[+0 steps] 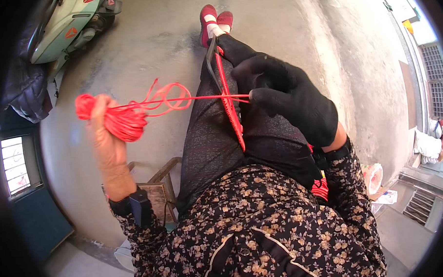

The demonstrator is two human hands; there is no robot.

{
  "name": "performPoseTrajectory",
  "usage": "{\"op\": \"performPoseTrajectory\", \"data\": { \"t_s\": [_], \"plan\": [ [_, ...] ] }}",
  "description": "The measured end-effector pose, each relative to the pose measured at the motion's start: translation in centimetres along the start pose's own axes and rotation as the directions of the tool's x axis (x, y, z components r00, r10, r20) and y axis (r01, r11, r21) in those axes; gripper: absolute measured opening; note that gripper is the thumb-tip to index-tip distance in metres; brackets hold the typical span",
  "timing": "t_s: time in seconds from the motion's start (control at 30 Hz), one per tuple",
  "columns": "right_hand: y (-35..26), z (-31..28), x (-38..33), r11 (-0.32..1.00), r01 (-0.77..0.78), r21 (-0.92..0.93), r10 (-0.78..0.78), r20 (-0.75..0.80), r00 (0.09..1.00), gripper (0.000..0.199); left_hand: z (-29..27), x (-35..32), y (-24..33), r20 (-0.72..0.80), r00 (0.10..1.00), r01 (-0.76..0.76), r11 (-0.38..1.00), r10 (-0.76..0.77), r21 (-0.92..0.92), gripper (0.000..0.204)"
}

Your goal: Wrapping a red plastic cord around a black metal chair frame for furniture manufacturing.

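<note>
Red cord stretched taut between both hands, above the lap.
Left hand bare, clenched round bundle of red cord; gloved right hand pinching the strand at red strap across black-trousered legs.

cord bundle left, strand running right across lap, strip along thigh, scooter far left
</note>
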State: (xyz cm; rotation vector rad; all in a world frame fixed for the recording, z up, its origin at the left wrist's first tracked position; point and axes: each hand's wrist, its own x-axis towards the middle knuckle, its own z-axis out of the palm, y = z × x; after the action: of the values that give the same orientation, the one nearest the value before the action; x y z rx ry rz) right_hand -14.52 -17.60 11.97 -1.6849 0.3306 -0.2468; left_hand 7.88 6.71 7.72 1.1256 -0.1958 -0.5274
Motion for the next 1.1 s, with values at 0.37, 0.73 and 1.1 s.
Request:
{"op": "performPoseTrajectory", "data": {
  "t_s": [0.37, 0.73, 1.1],
  "plan": [
    [5.0, -1.3, 3.7, 0.986, -0.003, -0.167, 0.008, 0.025, 1.0, 0.017, -5.2, 4.0, -1.2, -0.05, 0.997, 0.054, 0.992, -0.06, -0.113, 0.022],
    [10.4, 3.5, 5.0, 0.978, -0.098, -0.185, 0.092, -0.039, 0.995, 0.034, 6.7, -0.4, -11.6, 0.464, 0.883, -0.451, 0.401, 0.073, 0.797, 0.036],
    [6.0, -2.1, 1.0, 0.848, 0.209, 0.487, -0.106, -0.23, 0.967, 0.043, 4.5, -2.2, -6.5, 0.458, 0.817, 0.189, 0.912, -0.351, 0.363, 0.014]
  ]
}}
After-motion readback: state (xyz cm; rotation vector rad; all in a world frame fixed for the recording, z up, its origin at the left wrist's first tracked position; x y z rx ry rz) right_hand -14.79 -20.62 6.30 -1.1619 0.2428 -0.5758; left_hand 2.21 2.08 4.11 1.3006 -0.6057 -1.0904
